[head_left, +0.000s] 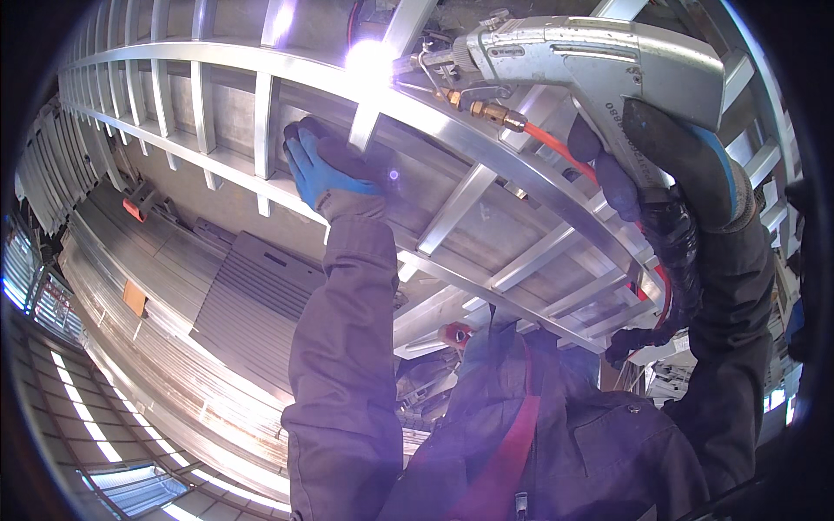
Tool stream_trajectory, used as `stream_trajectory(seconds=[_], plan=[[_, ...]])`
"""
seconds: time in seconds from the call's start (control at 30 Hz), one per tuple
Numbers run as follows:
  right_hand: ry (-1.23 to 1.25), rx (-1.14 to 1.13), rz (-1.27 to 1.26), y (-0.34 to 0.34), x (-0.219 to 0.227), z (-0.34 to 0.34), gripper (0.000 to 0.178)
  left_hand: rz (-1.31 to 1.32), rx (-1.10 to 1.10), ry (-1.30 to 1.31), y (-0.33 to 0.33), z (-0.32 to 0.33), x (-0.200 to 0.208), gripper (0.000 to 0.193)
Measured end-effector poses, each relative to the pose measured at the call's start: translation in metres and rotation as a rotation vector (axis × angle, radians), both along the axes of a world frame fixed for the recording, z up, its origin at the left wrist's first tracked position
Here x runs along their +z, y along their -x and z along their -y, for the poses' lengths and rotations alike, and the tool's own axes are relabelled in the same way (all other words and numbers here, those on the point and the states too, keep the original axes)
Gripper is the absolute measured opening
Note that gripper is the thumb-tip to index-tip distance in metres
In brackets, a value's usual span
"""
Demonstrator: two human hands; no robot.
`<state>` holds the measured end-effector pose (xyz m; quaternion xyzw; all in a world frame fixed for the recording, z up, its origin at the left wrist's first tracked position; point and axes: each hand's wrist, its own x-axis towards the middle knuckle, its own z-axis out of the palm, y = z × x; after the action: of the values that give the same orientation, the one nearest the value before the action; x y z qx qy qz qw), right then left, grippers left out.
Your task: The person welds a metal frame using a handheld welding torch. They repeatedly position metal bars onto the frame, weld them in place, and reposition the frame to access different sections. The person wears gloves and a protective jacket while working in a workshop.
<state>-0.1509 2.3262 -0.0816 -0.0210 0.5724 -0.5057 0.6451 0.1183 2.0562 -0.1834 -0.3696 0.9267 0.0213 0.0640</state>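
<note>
My right hand (682, 156), in a dark glove, is wrapped around the grip of a silver-grey handheld welding gun (608, 54). The gun's nozzle points left at a bright white glare (370, 66), where an upright bar meets the long curved-looking rail of an aluminium frame (512, 195). Brass fittings (491, 111) and an orange-red hose (563, 148) run below the nozzle. My left hand (328, 174), in a blue and grey glove, lies with outstretched fingers against the frame, left of and below the glare. It holds nothing.
Slatted grey metal panels (256, 286) and stacked long metal profiles (165, 321) lie at the left. A red-handled clamp-like tool (137, 205) rests above them. More frame bars extend at the right, and a black-wrapped cable (673, 260) hangs from the gun.
</note>
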Motion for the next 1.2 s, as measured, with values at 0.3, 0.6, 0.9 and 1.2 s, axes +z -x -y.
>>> stream_trajectory(seconds=[0.3,0.6,0.9,1.2], plan=[[0.008,0.014,-0.012,0.002,-0.001,-0.004,0.05,-0.014,0.046,0.022,-0.002,0.001,-0.005,0.042],[-0.005,-0.016,-0.017,0.0,0.001,-0.003,0.053,-0.05,0.069,-0.046,-0.004,0.002,-0.003,0.059],[-0.085,0.004,-0.034,0.006,-0.001,-0.018,0.05,0.05,0.085,-0.119,0.004,0.003,0.005,0.062],[-0.091,-0.31,-0.054,0.004,0.015,-0.092,0.052,0.025,-0.021,0.044,-0.016,0.012,-0.017,0.063]])
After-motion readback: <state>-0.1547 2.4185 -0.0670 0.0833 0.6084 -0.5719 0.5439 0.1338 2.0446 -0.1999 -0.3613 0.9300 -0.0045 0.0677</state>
